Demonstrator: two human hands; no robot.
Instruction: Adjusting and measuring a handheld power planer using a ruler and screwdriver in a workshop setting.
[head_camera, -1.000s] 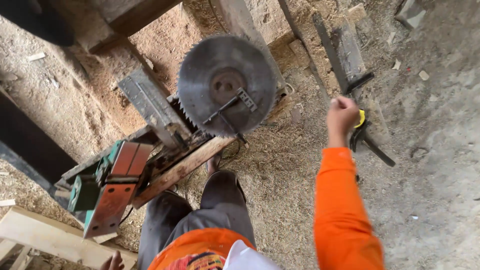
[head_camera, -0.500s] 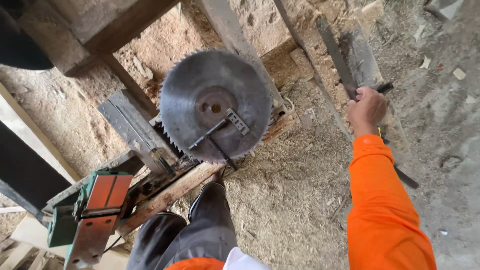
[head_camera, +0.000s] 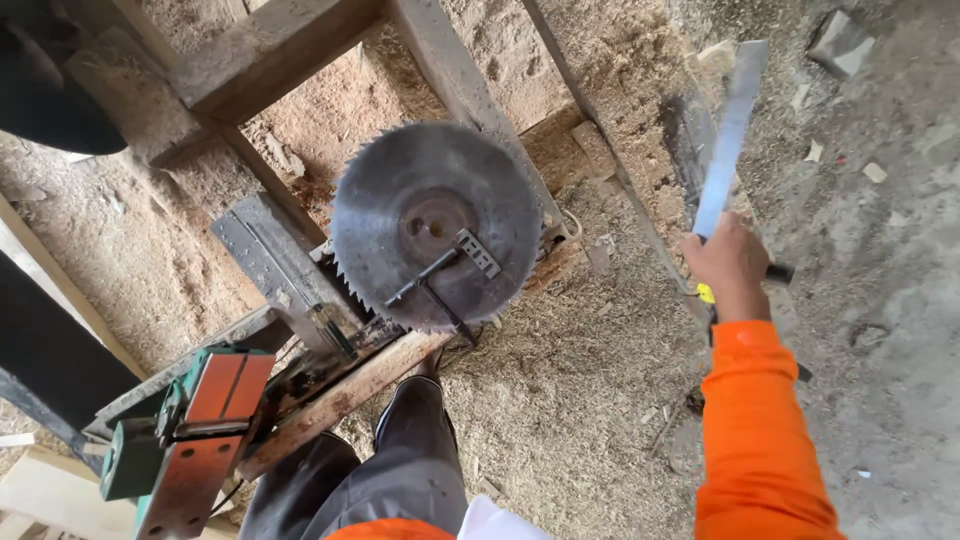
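Upward, long flat blade (head_camera: 728, 140) in right hand (head_camera: 733, 262).

Rough sawmill-type wood workshop I'm standing in. Sawdust (head_camera: 560, 420) piled all over dirt floor, big toothed circular saw blade (head_camera: 435, 225) lying on worn timber frame (head_camera: 270, 45), green-and-red motor unit (head_camera: 185, 430) bolted alongside.

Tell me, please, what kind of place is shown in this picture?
Probably a rough sawmill or woodworking yard. A large toothed circular saw blade lies on a worn wooden frame, sawdust covers the ground all around, and the right hand holds a long flat metal blade.
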